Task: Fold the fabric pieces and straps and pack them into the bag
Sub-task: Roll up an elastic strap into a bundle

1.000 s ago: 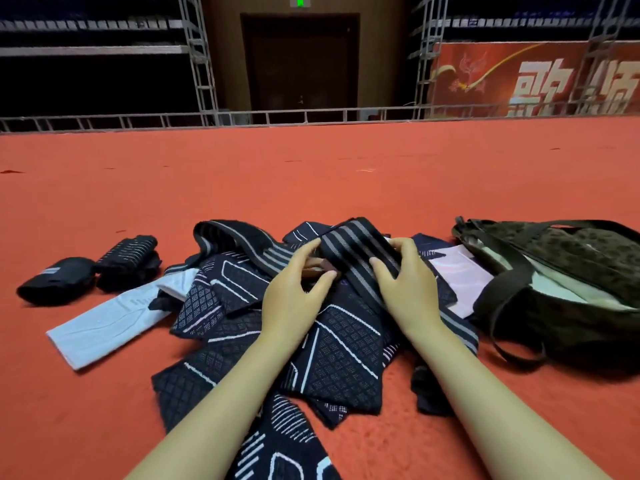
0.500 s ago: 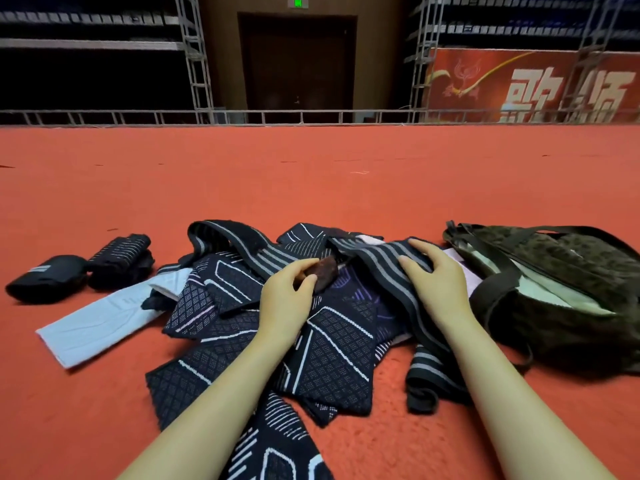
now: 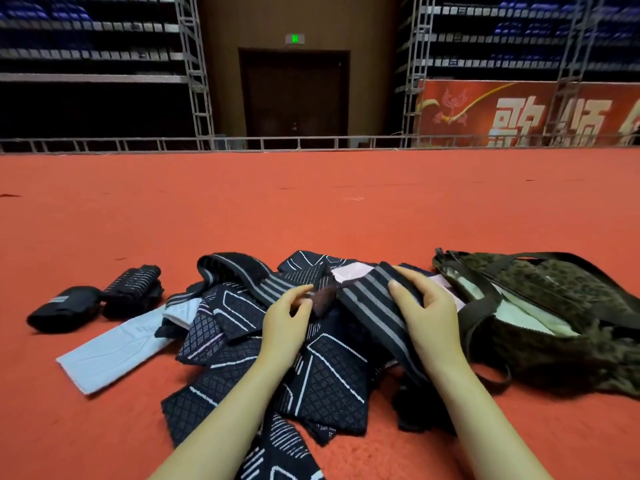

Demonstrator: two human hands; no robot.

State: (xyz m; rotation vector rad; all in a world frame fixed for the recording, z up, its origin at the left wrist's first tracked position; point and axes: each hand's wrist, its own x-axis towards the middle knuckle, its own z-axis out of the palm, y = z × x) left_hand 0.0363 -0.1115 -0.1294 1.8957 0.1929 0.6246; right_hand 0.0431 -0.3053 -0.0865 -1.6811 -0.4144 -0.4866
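From the head view, a red carpet [image 3: 311, 209] runs back to a railing, dark door and red banner. On it lies a heap of patterned fabric pieces [image 3: 325, 372], the olive bag [image 3: 554, 306] gaping just to their right. The left hand [image 3: 282, 327] pinches a dark reddish tab on the striped strap [image 3: 374, 303], while the right hand [image 3: 427, 317] curls over that strap. Two rolled bundles [image 3: 100, 303] sit well left. The strap may snag the heap, dragging loose pieces out of order.
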